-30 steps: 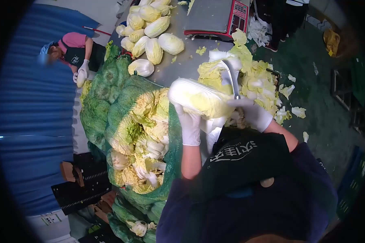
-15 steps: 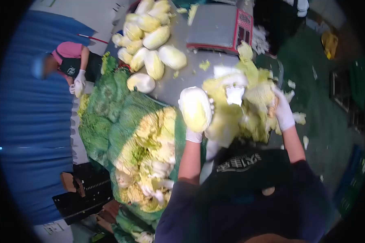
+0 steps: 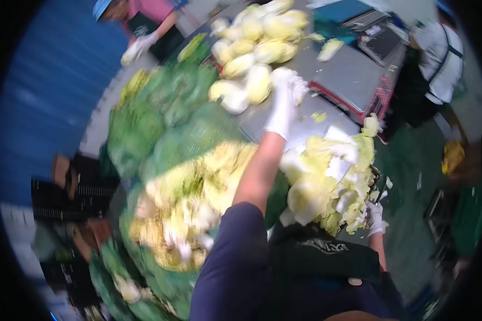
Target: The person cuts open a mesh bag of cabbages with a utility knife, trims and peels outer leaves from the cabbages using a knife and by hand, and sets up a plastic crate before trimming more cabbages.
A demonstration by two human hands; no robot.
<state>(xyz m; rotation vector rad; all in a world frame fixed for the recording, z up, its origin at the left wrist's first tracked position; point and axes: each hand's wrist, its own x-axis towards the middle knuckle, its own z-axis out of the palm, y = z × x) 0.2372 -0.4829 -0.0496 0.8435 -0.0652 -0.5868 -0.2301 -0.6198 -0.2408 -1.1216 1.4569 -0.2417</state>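
Observation:
My left hand (image 3: 290, 88), white-gloved and blurred, reaches out to the near edge of a pile of trimmed napa cabbages (image 3: 258, 84). Its fingers curl at a pale napa cabbage, mostly hidden by the glove. Low on the right, my right hand (image 3: 375, 216), also gloved, is closed beside a heap of loose cabbage leaves (image 3: 310, 198). A dark narrow thing shows just above its fingers; I cannot make out what it is. White and yellow leaf pieces cover the heap.
A scale with a red frame (image 3: 353, 80) stands on the metal table (image 3: 251, 125). Green mesh sacks (image 3: 198, 125) of cabbages and leaves bulge on the left. One person in pink (image 3: 152, 10) works at upper left, another in white (image 3: 439, 61) at upper right. Black crates (image 3: 93, 184) stand lower left.
My left hand has gone forward from in front of me to the cabbage pile. My right hand has moved down along the leaf heap's right side. The camera view has shifted.

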